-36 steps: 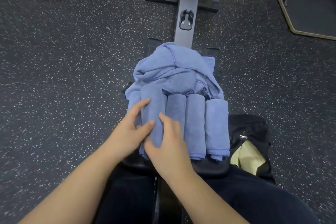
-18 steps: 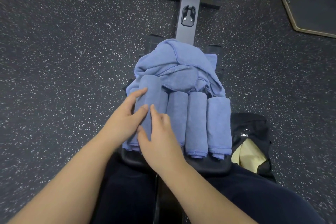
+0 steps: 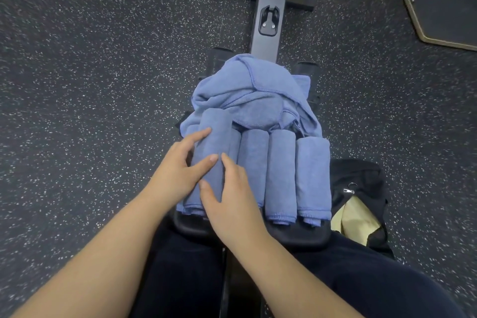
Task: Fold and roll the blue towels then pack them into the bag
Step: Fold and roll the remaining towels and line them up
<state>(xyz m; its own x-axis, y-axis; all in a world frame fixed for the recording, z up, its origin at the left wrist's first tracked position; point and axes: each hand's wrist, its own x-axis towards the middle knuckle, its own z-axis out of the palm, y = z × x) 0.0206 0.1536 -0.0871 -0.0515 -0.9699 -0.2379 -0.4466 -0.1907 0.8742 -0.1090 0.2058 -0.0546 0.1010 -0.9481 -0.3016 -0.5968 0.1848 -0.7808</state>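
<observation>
The right hand (image 3: 229, 201) covers a rolled towel's (image 3: 233, 144) near end; the bag (image 3: 361, 188) is partly behind a leg.

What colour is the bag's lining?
Pale yellow, inside the black bag; head view.

Single head-worn view, angled steeply down and forward, close over lap, seat (image 3: 304, 236), floor (image 3: 103, 85).

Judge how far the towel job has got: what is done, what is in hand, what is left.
Done: three rolls lie side by side on the seat. In hand: the left hand and right hand rest on a fourth roll. Left: the loose pile behind is unrolled, and no towel shows in the open bag.
</observation>
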